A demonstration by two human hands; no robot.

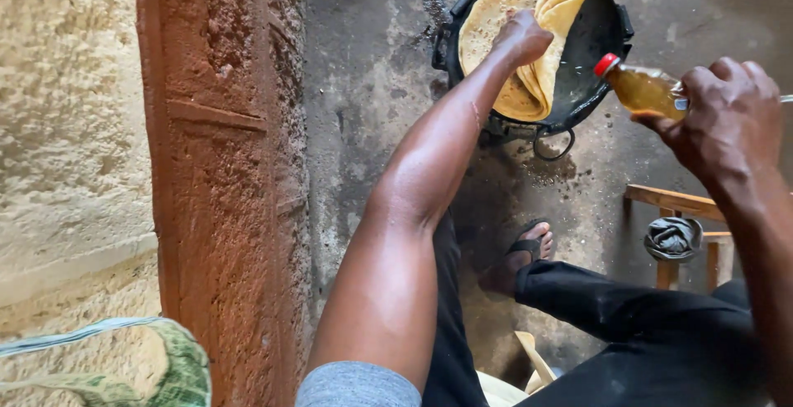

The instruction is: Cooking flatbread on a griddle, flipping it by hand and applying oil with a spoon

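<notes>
Nearest, the left hand [522,37] presses flat, fingers spread, onto a folded flatbread [529,43] in the black pan [596,35], pinning it. Right hand [727,114] has its grip closed around a red-capped oil bottle [643,89], tilted panward. Stained concrete floor [372,85], rough red-brown wall [219,167].

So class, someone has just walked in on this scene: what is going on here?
A person seen from above is working over a round black pan that sits low on the ground. The left hand presses on a folded golden flatbread in the pan. The right hand holds a small bottle of amber liquid with a red cap, tilted toward the pan's rim. A sandalled foot rests below the pan, and a wooden stool stands to the right.
</notes>
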